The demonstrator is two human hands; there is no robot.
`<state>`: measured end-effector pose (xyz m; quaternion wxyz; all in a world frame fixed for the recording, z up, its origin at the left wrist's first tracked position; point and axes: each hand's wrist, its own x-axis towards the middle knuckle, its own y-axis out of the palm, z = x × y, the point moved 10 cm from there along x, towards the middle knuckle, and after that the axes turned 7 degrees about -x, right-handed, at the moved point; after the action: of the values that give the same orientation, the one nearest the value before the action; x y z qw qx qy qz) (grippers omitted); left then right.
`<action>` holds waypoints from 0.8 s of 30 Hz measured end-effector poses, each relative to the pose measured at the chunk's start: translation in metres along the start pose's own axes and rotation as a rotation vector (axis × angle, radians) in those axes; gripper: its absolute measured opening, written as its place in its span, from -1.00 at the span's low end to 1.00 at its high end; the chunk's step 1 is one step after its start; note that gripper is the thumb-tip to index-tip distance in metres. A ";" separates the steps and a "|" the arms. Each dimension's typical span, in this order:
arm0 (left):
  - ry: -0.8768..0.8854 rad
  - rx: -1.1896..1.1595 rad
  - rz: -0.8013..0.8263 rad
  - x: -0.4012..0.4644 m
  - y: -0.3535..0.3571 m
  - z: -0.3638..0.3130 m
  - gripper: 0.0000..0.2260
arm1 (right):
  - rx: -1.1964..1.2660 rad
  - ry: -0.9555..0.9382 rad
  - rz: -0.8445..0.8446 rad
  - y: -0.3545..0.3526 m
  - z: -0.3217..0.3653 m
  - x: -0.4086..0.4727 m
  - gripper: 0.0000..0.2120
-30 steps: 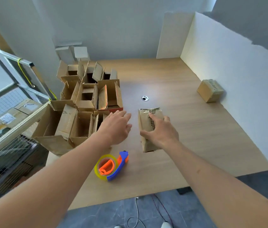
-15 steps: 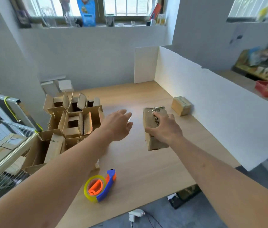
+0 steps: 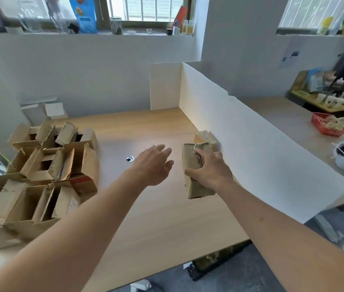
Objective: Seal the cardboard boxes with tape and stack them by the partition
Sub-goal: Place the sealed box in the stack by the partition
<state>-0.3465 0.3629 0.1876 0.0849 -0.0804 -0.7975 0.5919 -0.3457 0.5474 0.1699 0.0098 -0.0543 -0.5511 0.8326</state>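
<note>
wood table (image 3: 145,211) — open boxes (image 3: 40,175) at left, sealed box (image 3: 205,137) by partition (image 3: 251,148), grommet (image 3: 130,159) mid.

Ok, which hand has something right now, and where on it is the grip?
The right hand holds the sealed cardboard box from above, fingers on its top and thumb on its left side. The left hand is open, holding nothing.

Brown box (image 3: 196,165); white partition (image 3: 251,148)
</note>
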 end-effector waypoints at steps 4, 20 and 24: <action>-0.014 -0.008 0.035 0.025 0.023 -0.027 -0.55 | 0.005 0.002 0.026 -0.002 -0.037 0.022 -0.17; 0.034 -0.043 0.188 0.183 0.129 -0.038 -0.58 | -0.014 0.099 0.154 0.048 -0.130 0.159 -0.19; 0.038 -0.043 0.212 0.219 0.157 -0.035 -0.58 | -0.022 0.142 0.165 0.067 -0.148 0.196 -0.18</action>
<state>-0.5474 0.4900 0.0563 0.0352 -0.1775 -0.7952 0.5787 -0.5224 0.6715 0.0359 -0.0205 -0.1585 -0.5520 0.8184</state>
